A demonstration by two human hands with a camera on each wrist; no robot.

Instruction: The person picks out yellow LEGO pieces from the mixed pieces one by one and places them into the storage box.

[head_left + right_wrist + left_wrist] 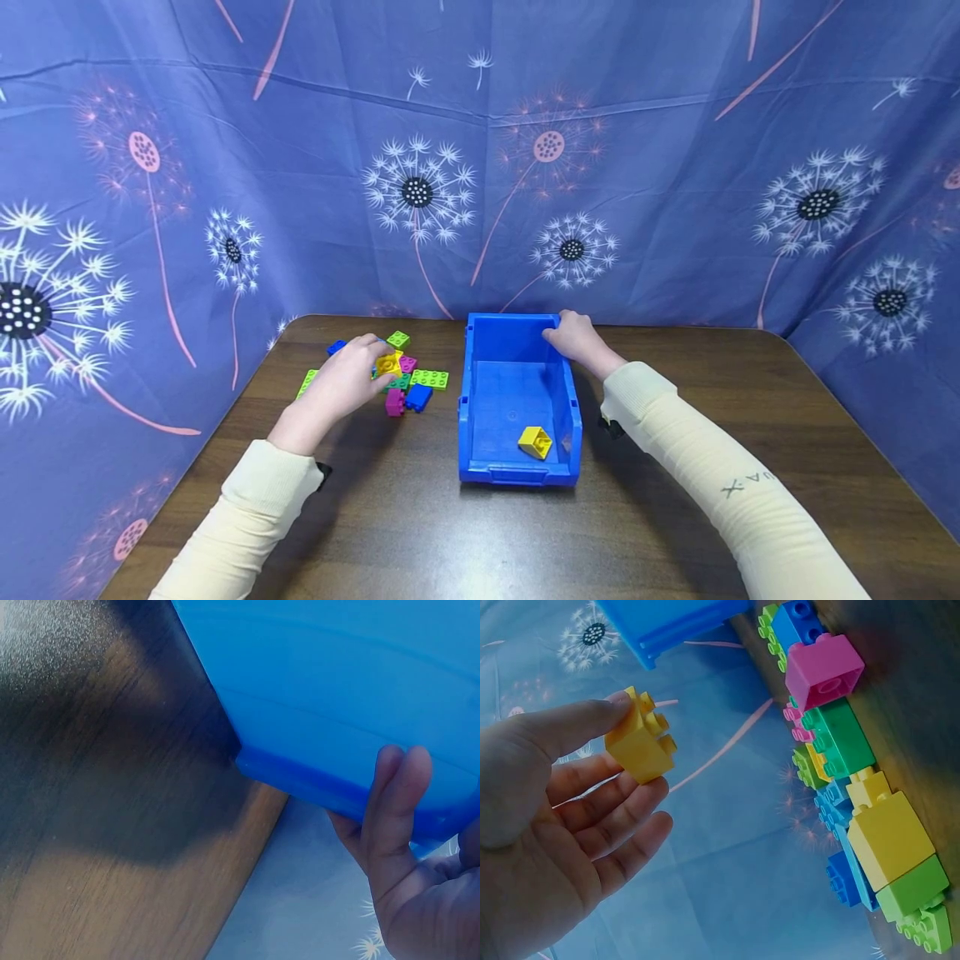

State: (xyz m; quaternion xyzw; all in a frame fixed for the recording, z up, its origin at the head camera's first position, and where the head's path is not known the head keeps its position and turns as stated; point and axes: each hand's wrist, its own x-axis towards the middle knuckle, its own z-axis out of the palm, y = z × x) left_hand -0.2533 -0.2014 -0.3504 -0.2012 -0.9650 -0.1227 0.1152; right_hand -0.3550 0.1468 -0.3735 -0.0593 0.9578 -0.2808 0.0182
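Observation:
My left hand [339,381] pinches a yellow building brick [389,364] between thumb and fingertips, just over the loose bricks on the left. In the left wrist view, the studs of this yellow brick [640,742] face away from the palm. My right hand [583,343] grips the blue bin [512,400] at its back right corner. The right wrist view shows fingers [390,802] against the outside of the bin [322,690]; the thumb's contact is partly hidden there. Inside the bin, near its front, a second yellow brick [535,442] lies tilted.
Several bricks lie to the left of the bin, among them a lime brick [430,380], a blue brick [417,397] and a magenta brick [395,403]. My left hand hides some of them. Behind the wooden table [390,500] hangs a dandelion-patterned cloth [637,167].

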